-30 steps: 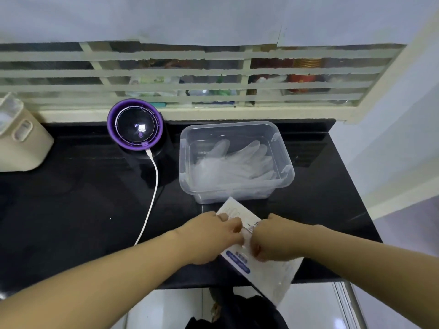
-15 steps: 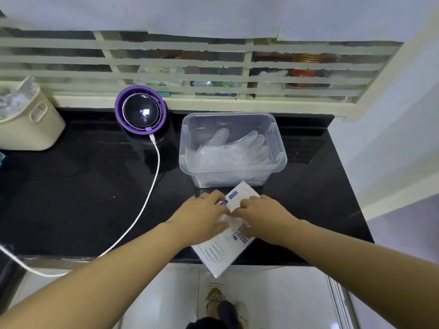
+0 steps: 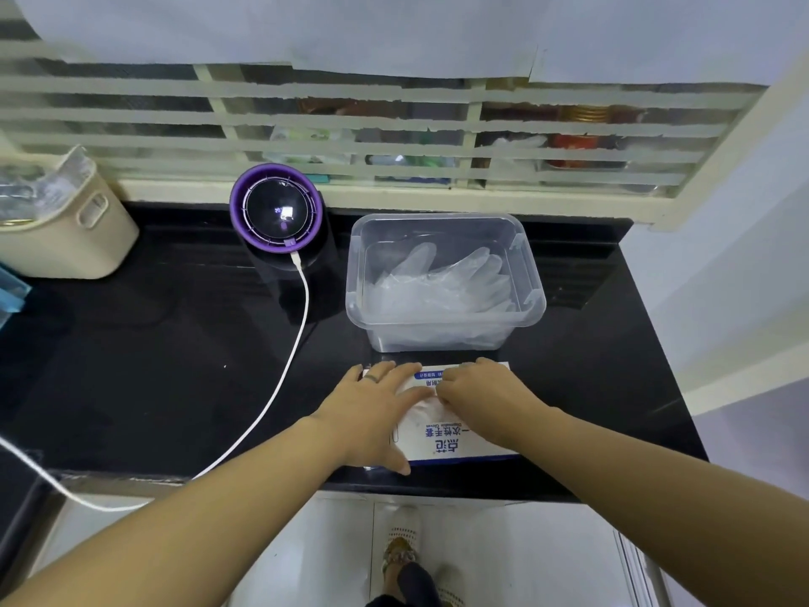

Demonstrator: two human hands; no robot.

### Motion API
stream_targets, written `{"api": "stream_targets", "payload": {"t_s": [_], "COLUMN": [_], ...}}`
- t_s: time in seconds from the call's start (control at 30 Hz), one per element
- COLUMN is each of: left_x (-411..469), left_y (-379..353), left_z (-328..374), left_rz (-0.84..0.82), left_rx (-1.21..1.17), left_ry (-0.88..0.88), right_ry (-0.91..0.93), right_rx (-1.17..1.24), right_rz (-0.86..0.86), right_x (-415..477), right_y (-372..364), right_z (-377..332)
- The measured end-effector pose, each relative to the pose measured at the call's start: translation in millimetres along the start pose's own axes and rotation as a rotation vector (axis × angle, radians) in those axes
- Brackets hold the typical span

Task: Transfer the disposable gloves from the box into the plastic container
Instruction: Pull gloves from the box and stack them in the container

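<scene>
Black and glossy, the tabletop (image 3: 153,365) carries a white box (image 3: 455,440) with blue print that lies flat at its near edge, directly in front of the person. Both forearms reach in from the bottom corners and meet over this box.

The left hand (image 3: 376,418) lies palm down on the left part of the box. Its fingers are straight and spread, their tips reach the far edge, and its thumb stretches along the near edge. A ring (image 3: 372,378) shows on one finger. This hand presses flat and grips nothing.

The right hand (image 3: 486,400) sits beside it on the box top, almost touching the left one. Its wrist is raised a little and its fingers are bent down toward the middle of the box face. The fingertips are hidden under the knuckles, so I cannot tell whether they pinch anything.

Just behind the box stands the clear plastic container (image 3: 442,332), with no lid on it. Translucent gloves (image 3: 446,282) lie piled inside, with their fingers pointing toward the far right corner.

To the left of the container stands a round purple device (image 3: 276,212), and a white cable (image 3: 280,387) runs from it over the near edge. A beige bin (image 3: 74,243) stands at the far left.
</scene>
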State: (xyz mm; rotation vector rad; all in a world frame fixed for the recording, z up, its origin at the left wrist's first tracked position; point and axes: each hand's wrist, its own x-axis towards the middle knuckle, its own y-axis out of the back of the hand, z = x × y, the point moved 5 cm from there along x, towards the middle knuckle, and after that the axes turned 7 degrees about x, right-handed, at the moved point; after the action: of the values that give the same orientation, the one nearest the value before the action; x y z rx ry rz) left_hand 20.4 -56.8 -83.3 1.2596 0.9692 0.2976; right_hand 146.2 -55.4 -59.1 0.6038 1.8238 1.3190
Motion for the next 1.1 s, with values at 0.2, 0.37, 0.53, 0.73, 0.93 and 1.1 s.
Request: {"api": "stream_targets", "payload": {"t_s": [0.2, 0.37, 0.53, 0.73, 0.93, 1.1], "left_x": [3, 4, 4, 3, 4, 6], "left_y": [6, 5, 4, 6, 2, 2], "left_z": [0, -2, -5, -4, -1, -3], "left_rz": [0.060, 0.081, 0.089, 0.090, 0.066, 0.049], "left_rx": [0.031, 0.028, -0.011, 0.005, 0.020, -0.007], "left_ry": [-0.028, -0.037, -0.039, -0.063, -0.051, -0.043], "right_ry": [0.087, -0.098, -0.052, 0.043, -0.296, -0.300], "right_rx": [0.038, 0.150, 0.238, 0.186, 0.552, 0.627], "right_rz": [0.047, 0.005, 0.153, 0.091, 0.210, 0.230], "right_x": [-11, -16, -11, -26, -17, -17], "right_y": [16, 3, 5, 16, 14, 1], "right_z": [2, 11, -3, -5, 19, 7]}}
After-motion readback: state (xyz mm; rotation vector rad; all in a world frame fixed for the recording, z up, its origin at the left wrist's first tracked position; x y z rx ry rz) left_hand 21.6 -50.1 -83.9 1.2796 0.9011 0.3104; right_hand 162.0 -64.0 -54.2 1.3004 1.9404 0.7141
